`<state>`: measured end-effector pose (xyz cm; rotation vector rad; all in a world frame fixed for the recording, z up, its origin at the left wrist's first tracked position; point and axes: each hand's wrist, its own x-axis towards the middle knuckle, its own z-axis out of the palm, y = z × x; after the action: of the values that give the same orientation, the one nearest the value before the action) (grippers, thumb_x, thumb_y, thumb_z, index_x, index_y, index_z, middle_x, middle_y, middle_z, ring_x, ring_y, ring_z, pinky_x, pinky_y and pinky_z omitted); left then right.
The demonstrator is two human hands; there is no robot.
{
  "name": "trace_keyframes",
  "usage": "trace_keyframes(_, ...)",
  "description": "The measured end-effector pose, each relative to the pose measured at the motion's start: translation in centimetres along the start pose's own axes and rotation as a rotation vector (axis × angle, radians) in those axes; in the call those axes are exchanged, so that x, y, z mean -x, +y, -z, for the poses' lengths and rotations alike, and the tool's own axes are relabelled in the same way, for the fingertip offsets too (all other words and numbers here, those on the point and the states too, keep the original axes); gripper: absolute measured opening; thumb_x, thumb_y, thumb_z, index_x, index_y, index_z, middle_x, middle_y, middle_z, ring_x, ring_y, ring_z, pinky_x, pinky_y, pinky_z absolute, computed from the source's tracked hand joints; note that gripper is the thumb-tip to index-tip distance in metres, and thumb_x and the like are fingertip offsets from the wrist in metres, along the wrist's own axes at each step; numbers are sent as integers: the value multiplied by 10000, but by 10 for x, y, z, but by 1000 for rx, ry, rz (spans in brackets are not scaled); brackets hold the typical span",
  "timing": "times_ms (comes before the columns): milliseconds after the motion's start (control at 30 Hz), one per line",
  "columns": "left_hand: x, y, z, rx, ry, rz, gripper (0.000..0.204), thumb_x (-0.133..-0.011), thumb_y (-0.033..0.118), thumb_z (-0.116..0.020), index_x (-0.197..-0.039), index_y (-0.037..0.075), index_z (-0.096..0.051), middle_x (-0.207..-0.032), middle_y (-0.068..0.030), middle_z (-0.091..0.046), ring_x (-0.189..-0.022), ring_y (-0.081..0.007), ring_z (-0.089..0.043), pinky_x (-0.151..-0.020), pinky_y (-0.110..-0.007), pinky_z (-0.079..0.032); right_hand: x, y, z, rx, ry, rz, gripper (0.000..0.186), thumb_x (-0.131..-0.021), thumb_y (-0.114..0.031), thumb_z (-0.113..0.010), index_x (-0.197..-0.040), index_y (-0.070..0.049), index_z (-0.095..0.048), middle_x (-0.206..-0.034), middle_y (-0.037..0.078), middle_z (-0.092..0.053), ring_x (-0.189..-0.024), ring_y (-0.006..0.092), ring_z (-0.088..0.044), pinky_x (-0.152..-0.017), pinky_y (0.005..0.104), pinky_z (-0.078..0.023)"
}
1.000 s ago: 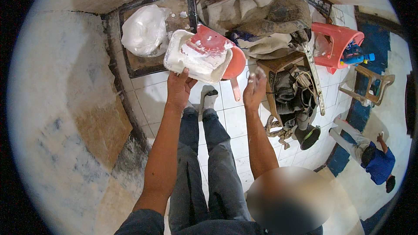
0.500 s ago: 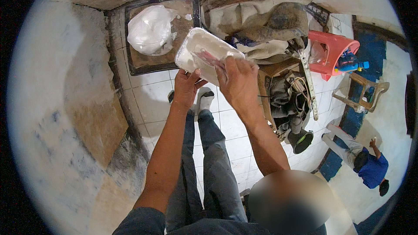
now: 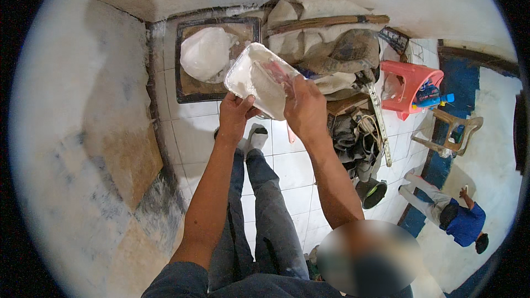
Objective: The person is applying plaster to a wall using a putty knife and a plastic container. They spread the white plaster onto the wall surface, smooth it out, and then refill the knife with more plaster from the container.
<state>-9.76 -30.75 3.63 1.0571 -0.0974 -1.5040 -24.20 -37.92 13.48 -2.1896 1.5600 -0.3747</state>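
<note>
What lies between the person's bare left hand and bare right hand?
In the head view, a white rectangular tub with pale paste inside lies between the left hand and the right hand.

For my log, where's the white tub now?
In the head view, the white tub is above centre, right of the plastic bag, in the left hand, the right hand at its right end.

White tub [image 3: 237, 67] with red blade [image 3: 274, 69] over its paste [image 3: 260, 85]

The rectangular, round-cornered tub is held aslant, its open side facing up, the near-left edge in the left hand [image 3: 236, 115]. White paste coats its inside. The flat, paste-smeared blade sits in the right hand [image 3: 305, 105], above the tub's right half; whether it touches the paste is unclear.
</note>
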Motion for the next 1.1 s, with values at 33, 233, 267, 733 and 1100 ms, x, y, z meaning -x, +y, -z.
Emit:
trace_keyframes(33, 2, 6, -3, -17, 6, -2, 419, -833, 116, -712, -1192, 32, -511, -1056, -84, -650, -873, -173, -672, -695, -287, -605, 0, -7, 6, -11, 7, 26, 185, -789, -48, -596, -956, -5, -529, -827, 214, -612, -793, 389, -594, -686, 492, -498)
trace_keyframes(233, 27, 44, -28, -62, -18, -14, 396, -834, 151, -711, -1172, 50, -531, -1022, -60, -652, -819, -138, -658, -684, -263, -584, 0, -35, 41, -29, 49, 252, 202, -769, 31, -566, -966, -9, -547, -782, 181, -586, -763, 377, -545, -649, 464, -472)
trace_keyframes(267, 33, 52, -33, -58, -21, -32, 396, -834, 151, -711, -1172, 50, -531, -1022, -60, -652, -819, -138, -658, -684, -263, -584, 0, -42, 52, -27, 57, 268, 202, -769, 31, -566, -966, -9, -547, -782, 181, -586, -763, 377, -545, -649, 464, -472)
trace_keyframes(733, 116, 142, -129, -38, -41, -123, 425, -856, 123, -673, -1236, 55, -492, -1063, -75, -643, -874, -167, -661, -724, -288, -590, 0, -124, 196, 36, 31, 438, 303, -699, -24, -594, -994, 3, -530, -814, 163, -592, -804, 356, -558, -689, 448, -494)
trace_keyframes(1100, 180, 182, -191, 180, -116, -186, 499, -914, 162, -612, -1343, 37, -388, -1264, -131, -549, -1134, -275, -572, -943, -428, -509, 18, -153, 305, -148, 151, 214, 147, -782, -9, -533, -924, 16, -503, -760, 268, -596, -750, 492, -568, -656, 499, -459)
